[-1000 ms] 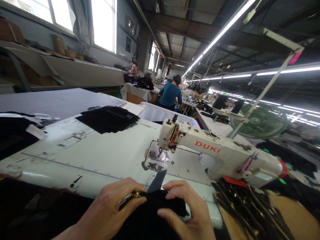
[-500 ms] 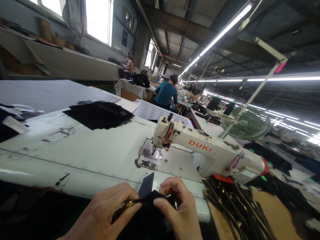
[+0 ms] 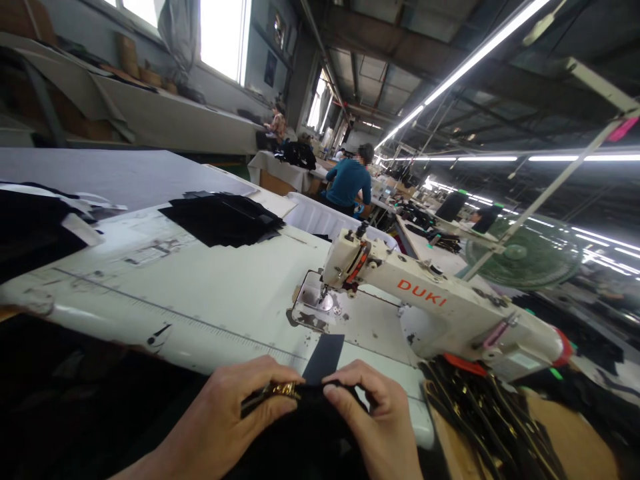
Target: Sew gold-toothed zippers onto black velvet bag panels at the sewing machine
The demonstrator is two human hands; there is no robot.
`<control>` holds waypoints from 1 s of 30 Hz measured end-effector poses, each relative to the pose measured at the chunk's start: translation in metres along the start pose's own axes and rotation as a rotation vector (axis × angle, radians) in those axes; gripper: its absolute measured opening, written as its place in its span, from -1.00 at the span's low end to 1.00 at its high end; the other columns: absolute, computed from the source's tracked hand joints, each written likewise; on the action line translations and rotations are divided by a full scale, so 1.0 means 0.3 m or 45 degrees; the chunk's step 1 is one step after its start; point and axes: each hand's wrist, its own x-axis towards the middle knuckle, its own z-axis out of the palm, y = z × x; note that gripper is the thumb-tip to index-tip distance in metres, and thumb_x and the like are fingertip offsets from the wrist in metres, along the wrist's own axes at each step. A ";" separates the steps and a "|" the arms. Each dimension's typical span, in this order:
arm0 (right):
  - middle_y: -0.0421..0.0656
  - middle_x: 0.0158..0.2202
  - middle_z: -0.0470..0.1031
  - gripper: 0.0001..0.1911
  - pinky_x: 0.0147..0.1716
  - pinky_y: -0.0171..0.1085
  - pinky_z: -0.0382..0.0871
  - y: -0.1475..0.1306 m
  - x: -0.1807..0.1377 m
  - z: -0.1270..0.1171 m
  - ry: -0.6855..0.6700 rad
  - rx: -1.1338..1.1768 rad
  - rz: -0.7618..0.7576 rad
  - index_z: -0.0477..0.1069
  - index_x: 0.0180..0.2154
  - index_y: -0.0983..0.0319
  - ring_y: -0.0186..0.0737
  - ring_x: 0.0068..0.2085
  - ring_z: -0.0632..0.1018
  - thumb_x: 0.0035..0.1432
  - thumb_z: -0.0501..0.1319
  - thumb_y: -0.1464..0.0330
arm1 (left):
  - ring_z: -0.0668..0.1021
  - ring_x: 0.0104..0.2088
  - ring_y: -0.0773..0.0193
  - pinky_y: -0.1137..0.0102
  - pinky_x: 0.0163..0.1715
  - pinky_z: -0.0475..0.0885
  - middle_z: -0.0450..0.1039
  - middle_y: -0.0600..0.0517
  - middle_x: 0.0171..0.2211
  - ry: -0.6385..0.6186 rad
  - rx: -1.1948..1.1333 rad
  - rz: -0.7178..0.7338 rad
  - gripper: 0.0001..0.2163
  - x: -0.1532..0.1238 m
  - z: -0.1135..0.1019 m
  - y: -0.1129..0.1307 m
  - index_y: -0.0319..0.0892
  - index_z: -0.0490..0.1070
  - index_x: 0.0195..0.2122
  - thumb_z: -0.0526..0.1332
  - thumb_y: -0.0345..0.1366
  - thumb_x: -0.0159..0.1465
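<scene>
My left hand (image 3: 227, 413) pinches black cloth (image 3: 307, 437) at the front edge of the sewing table, thumb below and fingers above. A shiny gold strip (image 3: 284, 389), looking like metal zipper teeth, shows between that thumb and fingers. My right hand (image 3: 383, 417) grips the same cloth's upper edge a short way to the right, between thumb and forefinger. Beyond the pinched edge, a flat dark grey strip (image 3: 325, 355) sticks out toward the machine. The sewing machine (image 3: 420, 293), marked DUKI, stands just past my hands, its needle area apart from the cloth. The cloth's lower part fades into shadow.
A stack of black cloth pieces (image 3: 225, 219) lies on the white table (image 3: 235, 280), with more black cloth (image 3: 37, 230) at far left. Gold-edged black strips (image 3: 493, 407) lie at right. Behind are a white bin (image 3: 305, 210), a fan (image 3: 523, 252) and a seated person (image 3: 350, 181).
The view has swung left, so the scene sits further right. My right fingers have closed onto the cloth's edge, which is now straighter between my hands. More of the grey strip shows.
</scene>
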 end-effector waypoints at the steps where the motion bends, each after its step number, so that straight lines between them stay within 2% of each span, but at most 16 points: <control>1: -0.22 -0.38 0.64 -0.93 -0.28 -0.37 0.49 0.002 0.001 -0.002 0.000 0.008 -0.012 0.63 -0.34 0.12 -0.22 -0.33 0.63 0.21 0.36 0.38 | 0.65 -0.35 0.28 0.55 -0.33 0.51 0.62 0.13 -0.34 0.008 0.000 0.018 -0.89 -0.005 0.002 0.000 0.00 0.61 -0.19 0.27 -0.28 0.32; 7: -0.20 -0.39 0.62 -0.92 -0.32 -0.35 0.49 0.009 0.010 -0.003 -0.035 0.007 -0.051 0.62 -0.33 0.14 -0.22 -0.35 0.61 0.22 0.34 0.37 | 0.57 -0.36 0.29 0.50 -0.32 0.48 0.51 0.08 -0.36 0.136 0.150 0.267 -0.88 -0.023 0.029 -0.001 -0.05 0.52 -0.15 0.18 -0.31 0.41; 11: -0.20 -0.39 0.60 -0.91 -0.28 -0.32 0.48 0.010 0.007 0.007 -0.038 -0.017 0.029 0.62 -0.33 0.13 -0.20 -0.36 0.59 0.22 0.33 0.33 | 0.54 -0.28 0.24 0.43 -0.24 0.45 0.49 0.02 -0.32 0.154 0.211 0.347 -0.85 -0.020 0.043 -0.003 -0.10 0.46 -0.18 0.09 -0.38 0.43; 14: -0.20 -0.33 0.61 -0.92 -0.19 -0.30 0.47 0.018 -0.001 0.014 0.081 0.049 0.125 0.61 -0.25 0.12 -0.17 -0.26 0.61 0.17 0.36 0.34 | 0.54 -0.30 0.24 0.43 -0.25 0.44 0.47 0.04 -0.32 0.203 0.236 0.367 -0.89 -0.025 0.053 -0.011 -0.10 0.44 -0.17 0.13 -0.40 0.41; 17: -0.20 -0.28 0.62 -0.82 -0.14 -0.31 0.48 0.032 -0.003 0.007 0.109 0.087 0.102 0.59 -0.20 0.13 -0.16 -0.21 0.63 0.11 0.39 0.42 | 0.53 -0.34 0.26 0.44 -0.26 0.44 0.45 0.08 -0.35 0.275 0.246 0.394 -0.89 -0.033 0.061 -0.023 -0.07 0.43 -0.17 0.17 -0.42 0.37; 20: -0.22 -0.30 0.61 -0.84 -0.18 -0.34 0.47 0.041 0.001 -0.001 0.063 0.071 0.052 0.58 -0.23 0.12 -0.20 -0.22 0.62 0.11 0.41 0.45 | 0.52 -0.35 0.26 0.45 -0.24 0.44 0.45 0.09 -0.35 0.289 0.250 0.397 -0.89 -0.038 0.067 -0.034 -0.06 0.42 -0.17 0.18 -0.42 0.37; 24: -0.26 -0.35 0.57 -0.84 -0.22 -0.38 0.44 0.049 0.004 0.018 0.125 0.138 0.016 0.62 -0.25 0.09 -0.26 -0.28 0.57 0.11 0.41 0.44 | 0.52 -0.32 0.26 0.44 -0.18 0.43 0.46 0.09 -0.35 0.278 0.261 0.385 -0.90 -0.037 0.071 -0.044 -0.06 0.42 -0.16 0.18 -0.41 0.38; 30: -0.23 -0.35 0.59 -0.89 -0.23 -0.36 0.41 0.048 0.011 0.047 0.132 0.165 0.042 0.64 -0.32 0.10 -0.25 -0.29 0.56 0.17 0.36 0.43 | 0.53 -0.35 0.28 0.47 -0.23 0.43 0.45 0.10 -0.35 0.244 0.253 0.356 -0.92 -0.037 0.071 -0.063 -0.06 0.42 -0.15 0.19 -0.38 0.39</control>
